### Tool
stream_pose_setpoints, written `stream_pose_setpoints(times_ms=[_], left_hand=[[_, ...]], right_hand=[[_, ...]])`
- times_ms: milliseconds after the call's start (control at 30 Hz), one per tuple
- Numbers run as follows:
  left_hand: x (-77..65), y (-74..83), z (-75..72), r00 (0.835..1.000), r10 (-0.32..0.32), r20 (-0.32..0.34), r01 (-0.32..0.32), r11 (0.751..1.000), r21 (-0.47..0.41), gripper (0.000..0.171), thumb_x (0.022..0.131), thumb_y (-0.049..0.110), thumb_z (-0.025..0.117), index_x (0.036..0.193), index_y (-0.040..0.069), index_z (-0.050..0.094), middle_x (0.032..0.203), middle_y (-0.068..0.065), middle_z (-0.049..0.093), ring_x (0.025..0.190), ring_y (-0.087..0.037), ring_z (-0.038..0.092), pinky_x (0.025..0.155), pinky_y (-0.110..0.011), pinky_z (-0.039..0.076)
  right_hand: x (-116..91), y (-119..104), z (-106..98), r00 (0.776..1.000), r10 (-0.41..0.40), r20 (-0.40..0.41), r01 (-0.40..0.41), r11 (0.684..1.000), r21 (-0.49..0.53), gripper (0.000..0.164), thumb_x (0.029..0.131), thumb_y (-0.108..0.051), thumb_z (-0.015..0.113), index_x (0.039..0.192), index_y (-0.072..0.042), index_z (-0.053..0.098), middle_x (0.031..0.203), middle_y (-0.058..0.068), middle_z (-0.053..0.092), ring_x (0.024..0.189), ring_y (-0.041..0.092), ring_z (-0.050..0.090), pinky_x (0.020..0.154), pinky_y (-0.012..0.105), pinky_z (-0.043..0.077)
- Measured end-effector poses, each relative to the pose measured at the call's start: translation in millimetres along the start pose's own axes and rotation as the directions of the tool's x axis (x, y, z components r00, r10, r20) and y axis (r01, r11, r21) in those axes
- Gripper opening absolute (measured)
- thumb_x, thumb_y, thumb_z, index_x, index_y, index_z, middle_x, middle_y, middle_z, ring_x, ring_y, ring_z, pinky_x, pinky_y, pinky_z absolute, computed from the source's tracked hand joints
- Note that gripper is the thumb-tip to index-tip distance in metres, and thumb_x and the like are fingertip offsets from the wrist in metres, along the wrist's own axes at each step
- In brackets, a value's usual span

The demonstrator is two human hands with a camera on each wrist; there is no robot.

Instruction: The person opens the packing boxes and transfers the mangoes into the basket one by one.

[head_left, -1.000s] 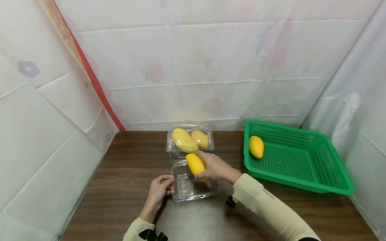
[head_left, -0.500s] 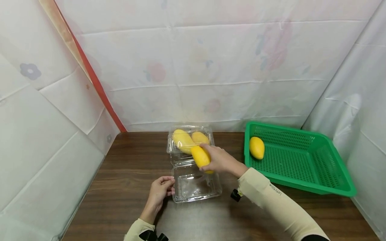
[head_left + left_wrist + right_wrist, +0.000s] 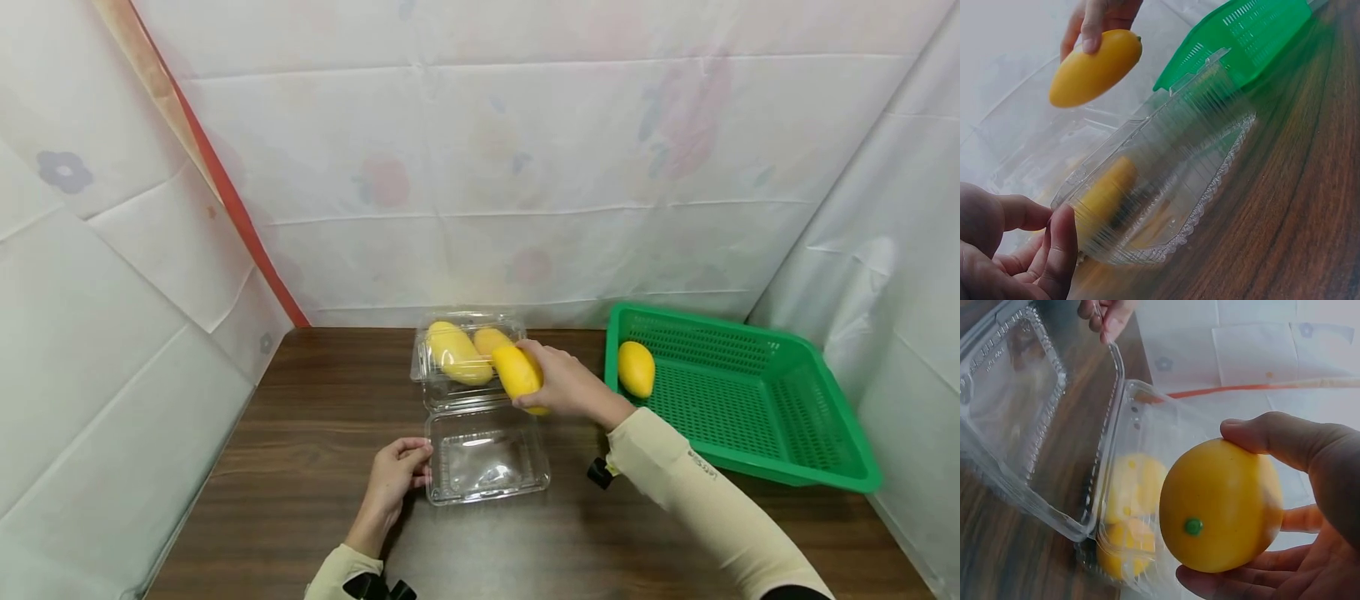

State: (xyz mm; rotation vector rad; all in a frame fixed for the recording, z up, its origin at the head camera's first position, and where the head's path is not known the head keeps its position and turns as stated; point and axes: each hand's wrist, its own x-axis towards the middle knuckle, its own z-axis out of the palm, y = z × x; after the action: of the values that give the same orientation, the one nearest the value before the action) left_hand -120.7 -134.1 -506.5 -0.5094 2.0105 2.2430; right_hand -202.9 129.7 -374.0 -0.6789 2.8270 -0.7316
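Note:
My right hand (image 3: 562, 382) grips a yellow mango (image 3: 517, 379), holding it above the clear plastic containers. Its green stem end faces the right wrist camera, with the thumb on one side and the fingers on the other. My left hand (image 3: 393, 471) pinches the left rim of the near clear plastic tray (image 3: 487, 487) between thumb and fingers. Behind that tray stands clear plastic packaging (image 3: 1210, 125) with two yellow mangoes inside, a long mango (image 3: 456, 358) and a partly covered mango (image 3: 491, 340). Whether the clear parts are one hinged box or two, I cannot tell.
A green plastic basket (image 3: 757, 327) stands on the right of the brown wooden table (image 3: 322, 400), with one mango (image 3: 636, 369) at its left side. White patterned sheets (image 3: 450, 167) hang behind and at both sides.
My right hand has carried the mango from over the near tray, back and to the right, towards the packaging behind. My left hand keeps its pinch on the tray's rim.

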Motion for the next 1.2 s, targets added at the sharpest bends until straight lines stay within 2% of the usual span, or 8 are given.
stream_pose_setpoints(times_ms=[300,667,900,1200], left_hand=[[-1.5,0.9,0.5,1.0,0.006,-0.003,-0.006,1.0,0.01,0.024,0.091,-0.001,0.06,0.11,-0.013,0.055,0.071,0.002,0.06,0.054,-0.007,0.057,0.05,-0.019,0.052],[-1.2,1.9,1.5,1.0,0.008,0.015,-0.008,1.0,0.006,0.027,0.091,-0.001,0.06,0.112,-0.015,0.053,0.072,0.002,0.06,0.055,-0.007,0.057,0.05,-0.019,0.052],[-1.1,1.0,2.3,1.0,0.009,0.012,-0.01,1.0,0.004,0.026,0.091,-0.001,0.06,0.112,-0.015,0.054,0.071,0.002,0.06,0.055,-0.008,0.057,0.05,-0.02,0.053],[1.8,0.4,1.1,1.0,0.013,0.005,-0.013,1.0,-0.002,0.025,0.09,-0.001,0.06,0.111,-0.014,0.054,0.071,0.002,0.06,0.054,-0.007,0.057,0.05,-0.019,0.052]], right_hand=[[0,8,-21,0.998,0.054,-0.01,-0.054,0.998,-0.02,0.088,0.08,-0.039,0.078,0.15,-0.016,0.031,0.134,0.014,0.056,0.11,0.033,0.057,0.081,0.046,0.051],[0,22,-58,0.994,0.088,-0.071,-0.087,0.996,0.007,0.087,0.081,-0.033,0.078,0.15,-0.013,0.03,0.125,0.017,0.058,0.099,0.031,0.059,0.075,0.041,0.052],[-4,40,-66,0.991,0.121,-0.065,-0.121,0.993,-0.007,0.086,0.083,-0.036,0.075,0.151,-0.013,0.027,0.127,0.02,0.056,0.101,0.033,0.058,0.075,0.043,0.052],[-7,70,-72,0.984,0.169,-0.054,-0.169,0.986,0.004,0.089,0.085,-0.038,0.073,0.152,-0.006,0.024,0.13,0.024,0.054,0.101,0.034,0.059,0.074,0.041,0.052]])
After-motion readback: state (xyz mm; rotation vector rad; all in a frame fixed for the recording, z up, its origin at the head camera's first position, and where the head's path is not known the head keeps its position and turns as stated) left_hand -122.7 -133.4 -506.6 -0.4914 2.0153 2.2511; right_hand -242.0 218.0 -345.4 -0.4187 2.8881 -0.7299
